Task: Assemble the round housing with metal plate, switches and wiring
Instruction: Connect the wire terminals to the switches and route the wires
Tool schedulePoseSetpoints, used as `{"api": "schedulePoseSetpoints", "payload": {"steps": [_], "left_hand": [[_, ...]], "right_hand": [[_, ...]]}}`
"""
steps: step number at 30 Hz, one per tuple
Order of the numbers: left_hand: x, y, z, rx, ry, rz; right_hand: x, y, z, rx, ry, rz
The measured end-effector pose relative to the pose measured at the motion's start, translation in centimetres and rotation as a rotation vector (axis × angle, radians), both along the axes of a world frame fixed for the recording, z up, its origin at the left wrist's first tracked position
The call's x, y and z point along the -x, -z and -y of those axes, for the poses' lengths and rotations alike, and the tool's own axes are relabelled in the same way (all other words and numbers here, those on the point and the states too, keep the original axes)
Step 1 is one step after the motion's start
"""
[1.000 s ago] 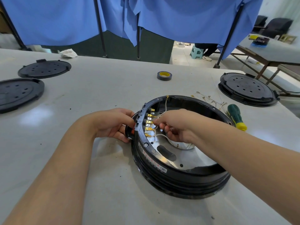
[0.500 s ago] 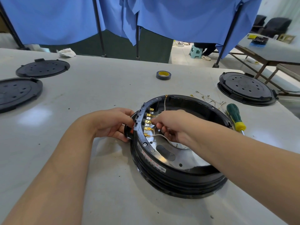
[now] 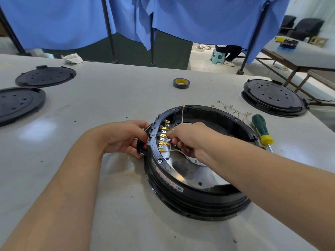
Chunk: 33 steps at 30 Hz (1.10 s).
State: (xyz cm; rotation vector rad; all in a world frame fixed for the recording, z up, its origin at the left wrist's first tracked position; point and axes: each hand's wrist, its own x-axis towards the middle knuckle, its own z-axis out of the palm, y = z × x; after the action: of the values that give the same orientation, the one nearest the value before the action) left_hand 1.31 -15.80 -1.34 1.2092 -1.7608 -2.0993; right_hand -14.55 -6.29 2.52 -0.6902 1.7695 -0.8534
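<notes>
Wiring is the step in hand, judging by the row of brass terminals and the loose leads. Two black covers [image 3: 45, 77] lie far left on the bench [image 3: 112, 98], well apart from the work. The left hand [image 3: 125, 137] curls round the outside of the housing [image 3: 195, 194], fingers gripping the black and red switch block [image 3: 142, 147] that sticks out of the wall, seemingly bracing it from behind. The housing sits on the bench just right of centre, open side up, with the metal plate [image 3: 190, 176] shining in its floor. Inside the wall the terminals [image 3: 163, 136] stand in a column; white wires [image 3: 174, 151] already run from some of them. The right hand [image 3: 188, 138] reaches inside, fingertips pinched close at a middle terminal; it seems to hold a wire end, though the connector itself is hidden. Next move probably calls for a straight, firm push of the connector onto its tab, while the left hand resists from outside. Spare wires [image 3: 233, 111], a screwdriver [image 3: 262, 129] and a third cover [image 3: 273, 96] wait at right; tape [image 3: 181, 82] lies beyond.
</notes>
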Motion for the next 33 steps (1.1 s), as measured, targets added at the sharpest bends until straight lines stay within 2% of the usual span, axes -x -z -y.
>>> {"api": "schedulePoseSetpoints", "payload": {"steps": [11, 18, 20, 23, 24, 27, 29, 33], "left_hand": [[-0.2, -0.5, -0.5, 0.023, 0.006, 0.036], [-0.6, -0.6, -0.3, 0.121, -0.001, 0.11], [-0.5, -0.8, -0.3, 0.19, -0.067, 0.119], [0.5, -1.1, -0.4, 0.34, -0.288, 0.069], [1.0, -1.2, -0.6, 0.38, -0.358, 0.03], [2.9, -1.4, -1.3, 0.489, -0.439, -0.081], [3.7, -1.2, -2.0, 0.575, -0.406, -0.105], [4.6, -0.7, -2.8, 0.627, -0.345, -0.118]], "right_hand": [[1.2, 0.1, 0.2, 0.009, -0.148, -0.031], [2.9, -1.0, -0.8, 0.074, -0.273, -0.208], [3.7, -1.4, -1.5, 0.142, -0.361, -0.4], [5.0, -1.9, -2.2, 0.318, -0.404, -0.837], [5.4, -2.1, -2.3, 0.369, -0.378, -0.875], [6.4, -2.0, -1.9, 0.43, -0.275, -0.755], [6.6, -1.7, -1.0, 0.393, -0.245, -0.683], [5.7, -1.0, 1.1, 0.296, -0.248, -0.564]]}}
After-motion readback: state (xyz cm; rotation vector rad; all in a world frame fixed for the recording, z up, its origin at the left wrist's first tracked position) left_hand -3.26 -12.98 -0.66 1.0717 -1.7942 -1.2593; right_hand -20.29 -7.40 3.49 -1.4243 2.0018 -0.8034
